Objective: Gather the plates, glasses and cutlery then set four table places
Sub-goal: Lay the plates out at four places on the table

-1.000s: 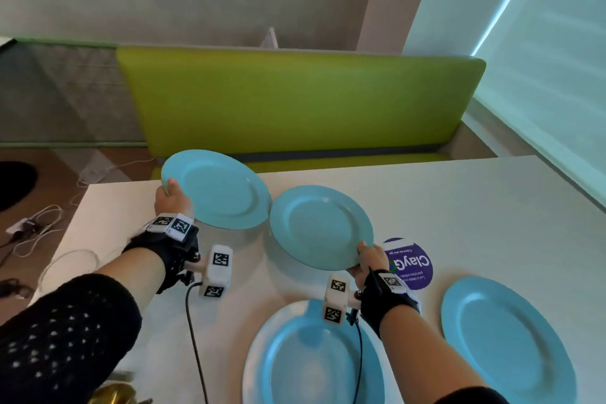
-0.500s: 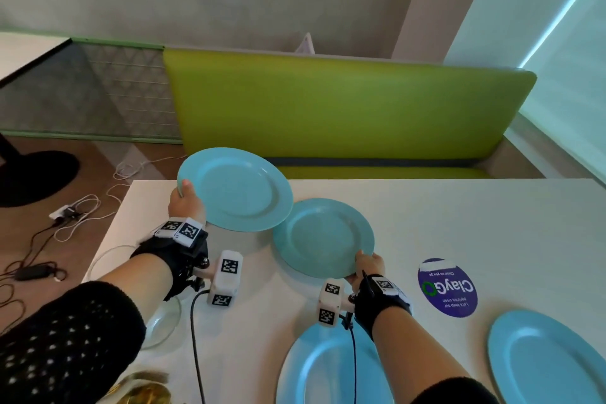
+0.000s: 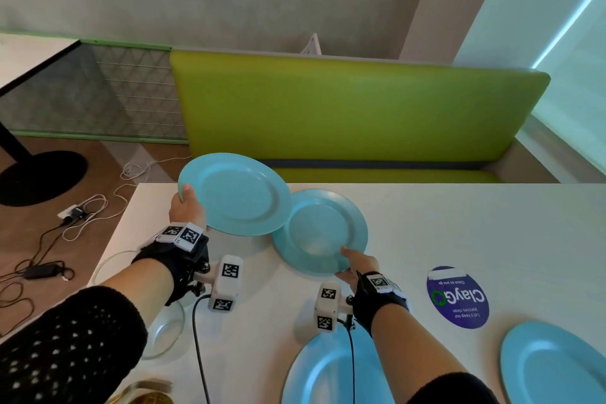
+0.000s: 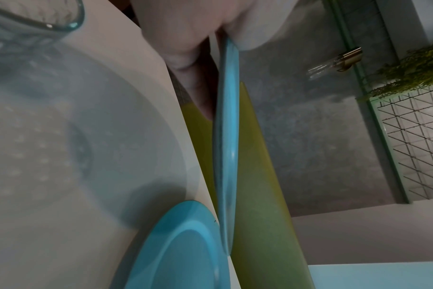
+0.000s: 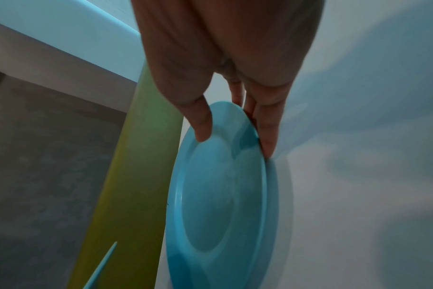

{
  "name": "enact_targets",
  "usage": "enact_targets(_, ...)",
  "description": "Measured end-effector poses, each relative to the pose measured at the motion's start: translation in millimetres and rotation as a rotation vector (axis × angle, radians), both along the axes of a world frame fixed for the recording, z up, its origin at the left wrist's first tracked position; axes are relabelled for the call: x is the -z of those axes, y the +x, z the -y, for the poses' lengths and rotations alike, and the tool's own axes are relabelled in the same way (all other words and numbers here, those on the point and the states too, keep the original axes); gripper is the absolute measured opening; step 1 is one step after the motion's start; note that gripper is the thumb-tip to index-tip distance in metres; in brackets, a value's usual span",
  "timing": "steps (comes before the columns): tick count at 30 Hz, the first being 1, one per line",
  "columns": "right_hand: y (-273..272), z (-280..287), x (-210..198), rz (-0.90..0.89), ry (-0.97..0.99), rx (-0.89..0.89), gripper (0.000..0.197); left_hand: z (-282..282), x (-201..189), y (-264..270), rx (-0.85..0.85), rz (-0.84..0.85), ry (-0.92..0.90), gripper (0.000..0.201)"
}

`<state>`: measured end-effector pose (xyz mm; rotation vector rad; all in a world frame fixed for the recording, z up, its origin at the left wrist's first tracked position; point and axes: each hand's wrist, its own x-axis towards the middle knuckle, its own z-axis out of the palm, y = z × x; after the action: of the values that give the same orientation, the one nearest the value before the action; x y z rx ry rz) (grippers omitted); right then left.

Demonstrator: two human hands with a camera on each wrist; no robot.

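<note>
**Two blue plates in the hands, two more on the white table**

The left hand [image 3: 187,211] pinches the rim of a round light-blue plate [image 3: 236,198] and holds it in the air above the far left part of the white rectangular table [image 3: 475,226]. The thumb lies on top of the rim and, in the left wrist view, the fingers [image 4: 198,88] are under the plate, so the edge is between them. This plate is tilted a little, and its right edge overlaps, from above, the left edge of the second plate.

The right hand [image 3: 355,267] holds a second round light-blue plate [image 3: 323,229] by its near edge. In the right wrist view the thumb [image 5: 200,121] presses on the upper face of the rim and the fingers are behind it, near the table surface. If this plate rests flat on the table or is lifted slightly on the near side, I cannot tell.

A third light-blue plate [image 3: 328,371] lies on the table just under the right wrist, and a fourth light-blue plate [image 3: 554,367] lies at the near right corner. Between them, a little further away, there is a round purple sticker [image 3: 459,297] on the table. A clear glass dish [image 3: 164,331] stands near the left forearm. Behind the table is a green padded bench [image 3: 344,108].
</note>
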<state>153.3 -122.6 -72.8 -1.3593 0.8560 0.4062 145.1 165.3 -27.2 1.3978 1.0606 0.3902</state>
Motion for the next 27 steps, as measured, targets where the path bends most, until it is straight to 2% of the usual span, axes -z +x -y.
enact_targets(4,4,3,3,0.019,-0.007,-0.036,0.040,4,1,0,0.026,0.008,-0.033,0.056)
enact_targets(7,5,7,2,0.026,-0.025,-0.069,0.034,9,-1,-1,0.055,0.017,-0.049,0.053)
enact_targets(10,3,12,-3,0.011,-0.114,-0.119,0.025,17,-1,-3,0.094,0.007,-0.046,0.053)
enact_targets(14,-4,24,-18,0.027,-0.241,-0.171,0.024,39,-3,-4,0.159,0.014,-0.066,0.054)
enact_targets(21,-29,39,-53,0.152,0.048,-0.135,0.019,111,-4,-6,0.404,0.015,-0.138,0.053)
enact_targets(24,-36,59,-61,0.171,0.104,-0.059,0.020,147,-5,-8,0.509,0.003,-0.190,0.065)
enact_targets(27,-37,89,-63,0.164,0.136,0.039,0.034,180,-3,-8,0.546,0.023,-0.248,0.049)
